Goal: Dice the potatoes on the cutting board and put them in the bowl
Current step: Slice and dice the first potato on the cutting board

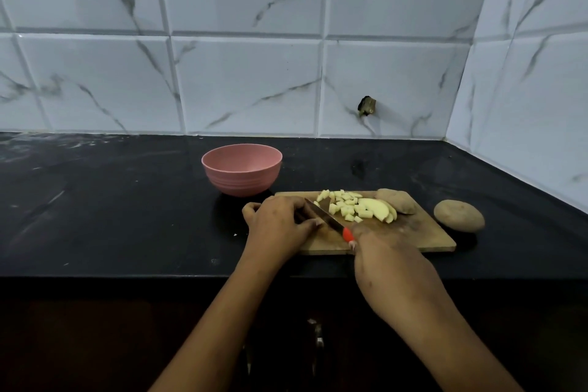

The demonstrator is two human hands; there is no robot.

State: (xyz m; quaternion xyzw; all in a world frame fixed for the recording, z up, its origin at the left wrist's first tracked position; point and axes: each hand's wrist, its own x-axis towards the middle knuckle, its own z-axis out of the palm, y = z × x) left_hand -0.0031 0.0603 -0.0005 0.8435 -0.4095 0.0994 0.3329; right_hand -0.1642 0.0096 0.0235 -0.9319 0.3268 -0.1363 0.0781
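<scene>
A wooden cutting board [423,239] lies on the black counter. On it are a heap of diced potato [345,205], a few pale potato slices [378,208] and an unpeeled potato half [397,200]. A whole potato [459,215] lies on the counter just right of the board. Behind the board's left end stands a pink bowl [241,169], with nothing visible inside. My right hand [381,251] grips the red handle of a knife [324,215], whose blade points up-left toward the dice. My left hand [276,223] rests on the board's left end, its fingers loosely bent beside the blade.
The black counter [111,200] stretches left and right of the board, and its front edge runs just below the board. White marble-look tiled walls [254,73] close the back and the right side. Below the counter are dark cabinet fronts.
</scene>
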